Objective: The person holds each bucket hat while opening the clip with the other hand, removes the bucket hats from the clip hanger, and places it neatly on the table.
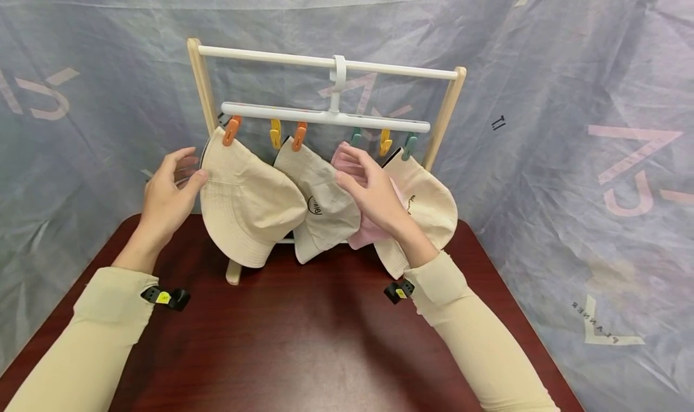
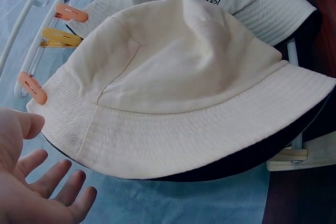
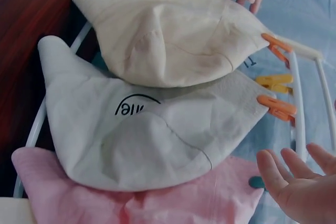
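Note:
Four bucket hats hang by clips from a white hanger [image 1: 282, 112]. At the left is a plain cream hat [image 1: 246, 198], its brim held by an orange clip [image 1: 231, 131]. My left hand [image 1: 170, 189] is beside that brim, fingers spread and holding nothing, thumb tip right at the edge. A grey-white hat [image 3: 157, 129] with black print hangs beside it from another orange clip [image 3: 276, 106]. My right hand [image 1: 374, 189], fingers loosely spread, overlaps the pink hat [image 3: 226, 198] in the head view and is near its green clip [image 3: 256, 182]. An embroidered cream hat [image 1: 436, 207] hangs rightmost from a green clip [image 1: 409, 146].
The hanger hooks over the top bar [image 1: 260, 55] of a rack with wooden side posts [image 1: 449, 114]. Yellow clips [image 1: 275, 134] on the hanger hold nothing. The rack stands on a dark red table [image 1: 303, 340], with a printed grey-blue sheet [image 1: 542, 129] behind.

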Motion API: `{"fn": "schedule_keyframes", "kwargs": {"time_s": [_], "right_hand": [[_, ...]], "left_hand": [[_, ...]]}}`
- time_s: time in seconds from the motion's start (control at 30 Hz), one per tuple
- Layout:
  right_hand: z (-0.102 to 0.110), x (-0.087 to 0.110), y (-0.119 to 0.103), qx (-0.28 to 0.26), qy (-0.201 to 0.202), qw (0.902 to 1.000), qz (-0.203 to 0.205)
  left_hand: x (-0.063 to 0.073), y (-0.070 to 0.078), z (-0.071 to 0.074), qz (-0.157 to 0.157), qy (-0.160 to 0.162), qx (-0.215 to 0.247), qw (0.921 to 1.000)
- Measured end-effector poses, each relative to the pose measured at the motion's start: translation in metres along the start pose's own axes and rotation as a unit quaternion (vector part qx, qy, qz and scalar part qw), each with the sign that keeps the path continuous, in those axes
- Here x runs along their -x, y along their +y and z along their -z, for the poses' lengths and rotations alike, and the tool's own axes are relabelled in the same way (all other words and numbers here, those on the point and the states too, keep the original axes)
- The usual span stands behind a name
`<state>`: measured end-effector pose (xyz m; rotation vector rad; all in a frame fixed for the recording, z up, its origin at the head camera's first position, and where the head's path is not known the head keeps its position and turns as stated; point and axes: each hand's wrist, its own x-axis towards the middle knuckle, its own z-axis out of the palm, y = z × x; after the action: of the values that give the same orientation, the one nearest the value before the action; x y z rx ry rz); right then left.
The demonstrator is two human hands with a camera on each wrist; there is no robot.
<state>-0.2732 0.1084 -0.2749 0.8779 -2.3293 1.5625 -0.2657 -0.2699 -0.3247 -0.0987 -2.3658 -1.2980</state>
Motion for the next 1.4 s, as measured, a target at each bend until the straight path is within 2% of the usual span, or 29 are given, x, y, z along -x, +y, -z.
{"fn": "schedule_keyframes", "kwargs": {"time_s": [0.3,0.6,0.9,1.17,1.4], "right_hand": [[-0.014,-0.012,-0.006,-0.020,0.004,0.9996,-0.021],[-0.023,-0.022,-0.008,-0.028,-0.004,0.9988,-0.039],[-0.035,-0.032,-0.013,-0.070,-0.008,0.9967,-0.039],[-0.046,-0.038,-0.015,-0.083,-0.013,0.9958,-0.035],[-0.056,-0.042,-0.017,-0.064,-0.010,0.9976,-0.022]], "left_hand": [[-0.005,0.000,-0.006,0.014,0.023,0.009,0.9996],[-0.009,-0.002,-0.013,-0.004,0.048,0.019,0.9986],[-0.011,-0.004,-0.018,-0.022,0.085,0.029,0.9957],[-0.010,-0.006,-0.019,-0.026,0.088,0.046,0.9947],[-0.009,-0.009,-0.017,-0.010,0.067,0.066,0.9955]]}}
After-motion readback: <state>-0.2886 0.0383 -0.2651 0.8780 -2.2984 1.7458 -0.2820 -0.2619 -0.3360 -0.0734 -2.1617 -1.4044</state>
